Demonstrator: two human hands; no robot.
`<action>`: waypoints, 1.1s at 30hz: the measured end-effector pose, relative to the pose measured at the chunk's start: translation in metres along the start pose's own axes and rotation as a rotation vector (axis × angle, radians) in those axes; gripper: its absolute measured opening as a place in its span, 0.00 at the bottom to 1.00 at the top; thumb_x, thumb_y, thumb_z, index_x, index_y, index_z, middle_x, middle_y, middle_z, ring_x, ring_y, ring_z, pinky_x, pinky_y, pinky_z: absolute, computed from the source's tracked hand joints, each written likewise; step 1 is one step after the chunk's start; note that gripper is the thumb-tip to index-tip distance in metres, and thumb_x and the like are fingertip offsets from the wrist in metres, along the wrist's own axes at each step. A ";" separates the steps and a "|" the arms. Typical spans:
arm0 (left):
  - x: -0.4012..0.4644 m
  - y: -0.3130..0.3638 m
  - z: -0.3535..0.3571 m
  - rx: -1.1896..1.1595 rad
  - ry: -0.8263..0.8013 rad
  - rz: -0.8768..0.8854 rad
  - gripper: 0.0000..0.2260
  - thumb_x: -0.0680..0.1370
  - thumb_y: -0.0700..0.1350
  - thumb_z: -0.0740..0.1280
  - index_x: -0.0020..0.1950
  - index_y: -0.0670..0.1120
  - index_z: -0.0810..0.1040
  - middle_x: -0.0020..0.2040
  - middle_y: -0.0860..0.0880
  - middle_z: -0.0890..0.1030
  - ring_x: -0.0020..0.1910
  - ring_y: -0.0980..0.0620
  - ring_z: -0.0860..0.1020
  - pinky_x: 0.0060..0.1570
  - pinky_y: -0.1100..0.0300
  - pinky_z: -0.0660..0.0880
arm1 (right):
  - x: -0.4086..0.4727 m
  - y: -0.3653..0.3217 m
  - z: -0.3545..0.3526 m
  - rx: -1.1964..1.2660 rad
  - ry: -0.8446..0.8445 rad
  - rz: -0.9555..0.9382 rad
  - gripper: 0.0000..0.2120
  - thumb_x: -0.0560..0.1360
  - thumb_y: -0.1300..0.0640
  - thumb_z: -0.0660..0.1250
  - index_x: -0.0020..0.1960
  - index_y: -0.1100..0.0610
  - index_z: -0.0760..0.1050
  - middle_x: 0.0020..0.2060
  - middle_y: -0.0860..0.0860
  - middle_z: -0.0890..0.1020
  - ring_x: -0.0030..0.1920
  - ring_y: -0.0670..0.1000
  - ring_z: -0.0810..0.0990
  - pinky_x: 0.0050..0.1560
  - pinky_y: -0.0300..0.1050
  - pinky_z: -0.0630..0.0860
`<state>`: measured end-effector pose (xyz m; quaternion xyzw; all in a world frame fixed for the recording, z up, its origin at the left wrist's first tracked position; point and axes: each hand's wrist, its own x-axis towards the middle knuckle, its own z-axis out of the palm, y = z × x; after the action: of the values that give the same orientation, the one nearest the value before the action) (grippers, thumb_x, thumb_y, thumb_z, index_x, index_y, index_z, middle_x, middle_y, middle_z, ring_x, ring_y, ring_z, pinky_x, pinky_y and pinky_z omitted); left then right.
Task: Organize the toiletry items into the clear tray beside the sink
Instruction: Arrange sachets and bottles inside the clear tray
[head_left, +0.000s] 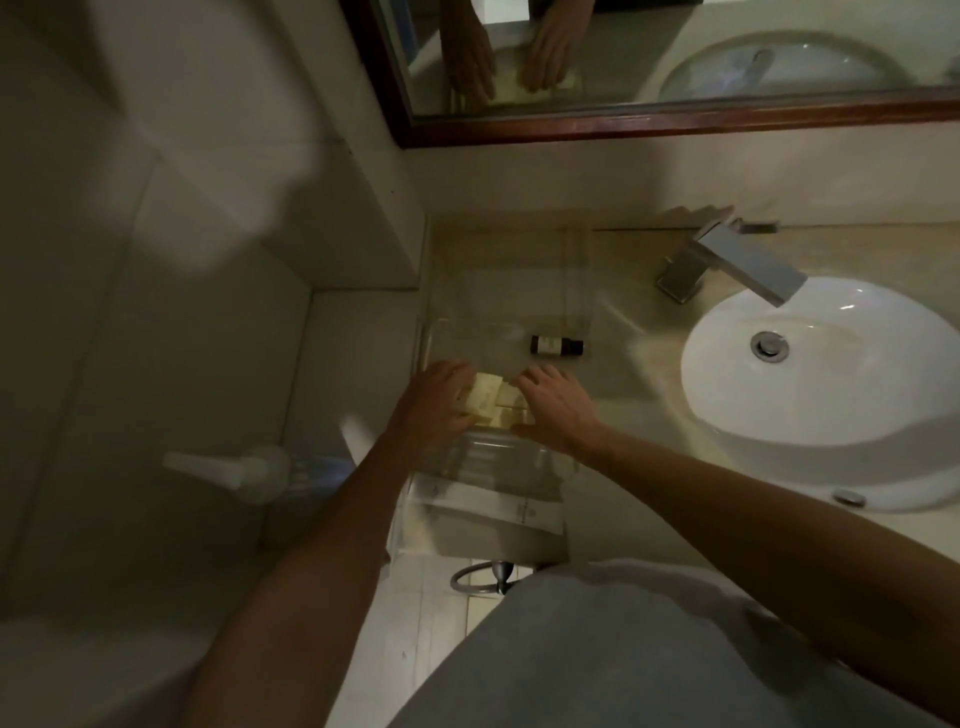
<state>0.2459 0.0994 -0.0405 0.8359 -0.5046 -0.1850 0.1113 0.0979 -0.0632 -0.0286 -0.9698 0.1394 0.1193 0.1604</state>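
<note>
Toiletry packets (488, 397) lay in the clear tray (582, 291) on the surface left of the sink (831, 364).
Both hands, left hand (439, 397) and right hand (553, 402), pressed spread fingers against them, seemingly squaring them together; a dark bottle (556, 345) lay just beyond, with free tray room toward the mirror (675, 122).

Pale packets (491, 400) partly hidden under both hands; grip unclear.

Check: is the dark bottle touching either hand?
Apart. In the head view the dark bottle lies on its side beyond the right hand, with bare surface between them; the left hand is farther off.
</note>
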 end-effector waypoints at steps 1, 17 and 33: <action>0.003 0.002 -0.001 0.032 -0.014 0.007 0.33 0.67 0.49 0.76 0.69 0.45 0.71 0.67 0.45 0.73 0.64 0.44 0.72 0.60 0.50 0.72 | 0.001 -0.003 0.003 -0.008 -0.011 0.001 0.29 0.72 0.44 0.72 0.68 0.54 0.70 0.62 0.54 0.74 0.62 0.54 0.72 0.63 0.52 0.71; 0.008 -0.005 -0.004 0.109 -0.064 0.058 0.30 0.65 0.48 0.76 0.65 0.49 0.70 0.69 0.46 0.69 0.65 0.45 0.70 0.63 0.49 0.71 | 0.006 0.009 0.013 -0.037 -0.085 0.067 0.25 0.74 0.50 0.69 0.68 0.55 0.68 0.66 0.56 0.71 0.66 0.56 0.70 0.68 0.55 0.67; 0.053 0.100 -0.008 0.075 -0.012 0.298 0.41 0.58 0.45 0.71 0.72 0.47 0.65 0.70 0.45 0.69 0.68 0.45 0.67 0.68 0.50 0.64 | -0.035 0.069 -0.011 0.108 0.111 0.080 0.21 0.73 0.50 0.70 0.64 0.54 0.73 0.63 0.54 0.74 0.61 0.56 0.74 0.59 0.52 0.72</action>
<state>0.1915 0.0060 -0.0069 0.7544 -0.6300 -0.1525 0.1034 0.0458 -0.1212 -0.0278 -0.9585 0.1927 0.0639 0.1999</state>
